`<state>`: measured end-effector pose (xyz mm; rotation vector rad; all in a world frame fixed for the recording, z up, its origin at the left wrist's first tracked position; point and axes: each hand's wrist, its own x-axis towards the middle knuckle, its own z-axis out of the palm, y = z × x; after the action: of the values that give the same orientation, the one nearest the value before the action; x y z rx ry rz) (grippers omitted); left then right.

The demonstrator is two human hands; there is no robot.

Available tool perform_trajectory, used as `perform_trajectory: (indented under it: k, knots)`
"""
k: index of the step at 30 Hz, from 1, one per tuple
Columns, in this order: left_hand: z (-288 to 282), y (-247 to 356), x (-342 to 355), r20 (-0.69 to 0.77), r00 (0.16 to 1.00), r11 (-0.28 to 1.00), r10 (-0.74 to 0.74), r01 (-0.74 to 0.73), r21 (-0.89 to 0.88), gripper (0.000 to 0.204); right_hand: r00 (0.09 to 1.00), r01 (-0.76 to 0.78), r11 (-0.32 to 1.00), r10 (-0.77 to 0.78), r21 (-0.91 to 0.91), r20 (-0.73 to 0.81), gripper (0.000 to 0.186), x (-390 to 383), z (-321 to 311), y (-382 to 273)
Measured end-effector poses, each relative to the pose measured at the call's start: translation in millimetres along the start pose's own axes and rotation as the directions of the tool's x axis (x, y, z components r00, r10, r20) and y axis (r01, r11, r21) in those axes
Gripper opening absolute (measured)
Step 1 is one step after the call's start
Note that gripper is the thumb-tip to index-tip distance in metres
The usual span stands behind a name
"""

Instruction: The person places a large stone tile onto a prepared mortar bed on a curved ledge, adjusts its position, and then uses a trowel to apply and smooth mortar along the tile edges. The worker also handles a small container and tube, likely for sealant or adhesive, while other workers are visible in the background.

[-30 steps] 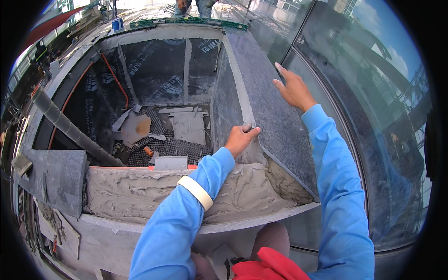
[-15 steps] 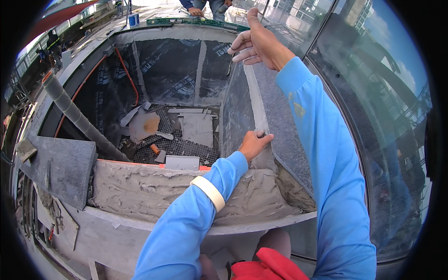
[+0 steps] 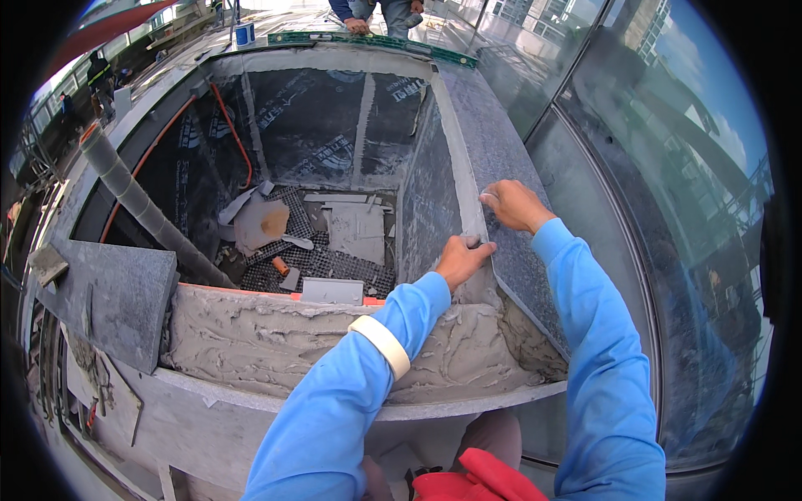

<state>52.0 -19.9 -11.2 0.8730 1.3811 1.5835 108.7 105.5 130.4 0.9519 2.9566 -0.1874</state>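
My left hand (image 3: 464, 260) is closed on the inner edge of the grey stone slab (image 3: 530, 296) along the right side of the pit. Farther up that slab, my right hand (image 3: 514, 204) has its fingers curled beside the pale strip (image 3: 466, 192) along the inner edge; what its fingertips hold, if anything, is hidden. Rough wet mortar (image 3: 259, 342) covers the near ledge below my hands, with a bare cavity at its right end. A second grey slab (image 3: 109, 292) lies at that ledge's left end. A cream ring (image 3: 383, 344) circles my left forearm.
The pit (image 3: 309, 125) holds scraps and a long tube (image 3: 159, 200). A green level (image 3: 372, 42) lies on the far rim, where another person's hand (image 3: 357, 25) rests. More workers (image 3: 100, 83) stand at the left. Glass panels (image 3: 668, 234) run along the right; tools lie lower left.
My right hand has come down from a raised, open pose to the slab's edge, fingers now curled. My left hand stays on the edge; the view has shifted slightly.
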Motion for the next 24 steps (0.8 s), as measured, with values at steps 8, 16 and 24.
perform_trajectory:
  k: [8, 16, 24]
  knots:
    - [0.1, 12.2, -6.4, 0.040, 0.998, 0.997, -0.050, 0.052, -0.054, 0.055, 0.980, -0.013, 1.000, 0.018, 0.028, -0.197, 0.025, -56.0, -14.8, 44.2]
    - [3.7, 4.0, -3.8, -0.051, 0.998, 0.998, 0.020, -0.023, -0.051, 0.040, 0.948, -0.064, 0.998, 0.060, -0.002, -0.311, 0.025, -71.2, 5.4, 92.4]
    - [-3.1, 14.1, -7.4, 0.065, 0.996, 0.998, -0.056, 0.058, -0.021, 0.066, 0.980, -0.119, 0.993, 0.114, -0.023, -0.161, 0.034, -62.9, 34.9, 119.4]
